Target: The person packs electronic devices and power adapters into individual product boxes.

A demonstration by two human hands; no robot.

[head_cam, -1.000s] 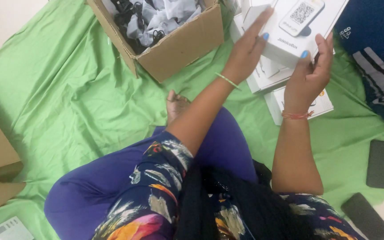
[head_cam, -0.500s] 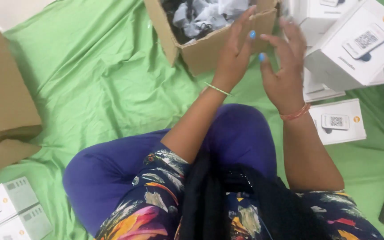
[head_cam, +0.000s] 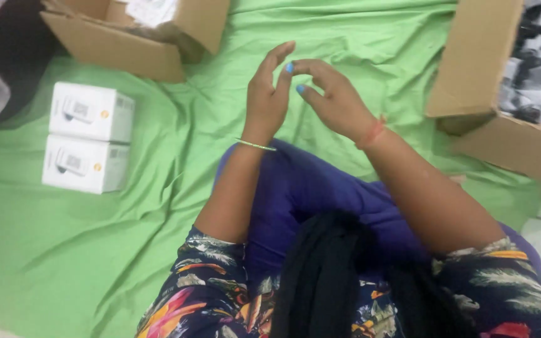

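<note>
Cardboard box [head_cam: 477,62] sits well right of both empty hands, left [head_cam: 265,100] and right [head_cam: 336,100], each grip apart.

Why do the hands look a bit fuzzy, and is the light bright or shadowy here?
Head view: the left hand and right hand look slightly smeared, like motion blur; the two white boxes are soft too, their markings unclear. The light is even and gentle on the green sheet, with only faint shadows in its folds and no glare. The cardboard box at top right is cut off by the frame.
</note>
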